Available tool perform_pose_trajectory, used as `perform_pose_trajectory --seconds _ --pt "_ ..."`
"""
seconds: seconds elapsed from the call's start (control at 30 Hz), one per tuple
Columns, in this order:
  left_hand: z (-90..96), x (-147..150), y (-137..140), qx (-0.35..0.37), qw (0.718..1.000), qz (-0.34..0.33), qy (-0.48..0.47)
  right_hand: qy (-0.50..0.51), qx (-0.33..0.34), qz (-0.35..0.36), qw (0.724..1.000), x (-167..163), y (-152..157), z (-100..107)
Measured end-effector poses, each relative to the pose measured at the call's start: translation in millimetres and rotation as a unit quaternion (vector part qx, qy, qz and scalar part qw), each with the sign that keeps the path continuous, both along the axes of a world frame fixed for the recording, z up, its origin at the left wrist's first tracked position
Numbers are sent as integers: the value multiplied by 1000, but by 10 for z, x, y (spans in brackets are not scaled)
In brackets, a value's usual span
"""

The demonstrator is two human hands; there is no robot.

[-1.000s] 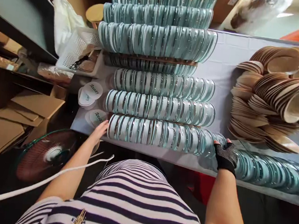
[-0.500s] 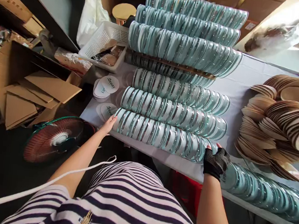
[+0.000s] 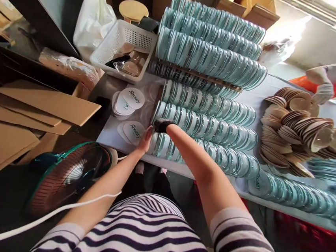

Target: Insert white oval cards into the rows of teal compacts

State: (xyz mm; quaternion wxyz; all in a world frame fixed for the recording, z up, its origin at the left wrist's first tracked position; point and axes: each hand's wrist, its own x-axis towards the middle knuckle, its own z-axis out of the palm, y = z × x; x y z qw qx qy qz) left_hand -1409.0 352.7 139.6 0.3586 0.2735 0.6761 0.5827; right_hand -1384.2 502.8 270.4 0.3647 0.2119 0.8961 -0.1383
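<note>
Long rows of round, clear greenish glass-like discs stand on edge on the table. Both my hands are at the left end of the nearest row (image 3: 221, 158). My left hand (image 3: 145, 140), bare, presses against that end with its fingers stretched upward. Just right of it is my right hand (image 3: 163, 125), in a black mesh glove, reaching across over the row; its fingertips are hidden. Beside my left hand lie round white printed cards (image 3: 134, 132), with another pile of white cards (image 3: 132, 99) behind them.
A white basket (image 3: 103, 52) holds wrapped items. Brown oval pieces (image 3: 276, 138) are heaped at the right, near another person's gloved hand (image 3: 323, 92). More discs (image 3: 300, 200) line the front right edge. A fan (image 3: 71, 176) and cardboard sheets (image 3: 48, 100) are at left.
My right hand has left the row's right end and crossed to its left end, meeting my left hand. The row's left end sits farther right in view. Another person's arm has appeared.
</note>
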Motion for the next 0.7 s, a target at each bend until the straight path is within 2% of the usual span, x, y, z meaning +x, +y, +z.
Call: perform_pose_trajectory --seconds 0.1,0.17,0.27,0.33,0.43,0.5,0.6,0.7 --pt "51 -9 30 -1 1000 -17 -2 4 31 47 998 -105 -55 39" --pt "76 -18 48 7 999 -32 -4 38 55 66 996 0 -152 70" --pt "62 -20 66 -7 999 -30 -14 109 75 -7 991 381 -481 37" --pt "26 -14 76 -28 999 -21 -18 135 84 -78 984 687 -830 -85" --pt "-36 -1 91 -36 999 -17 -5 131 72 -158 976 1015 -1381 -413" --pt "-64 3 97 -32 999 -19 7 122 57 -190 972 1092 -1647 -653" --pt "-58 -13 88 -42 998 -33 27 116 41 -215 969 1082 -1830 -845" --pt "38 -44 43 -52 992 -45 105 122 33 -219 967 1128 -1734 -696"
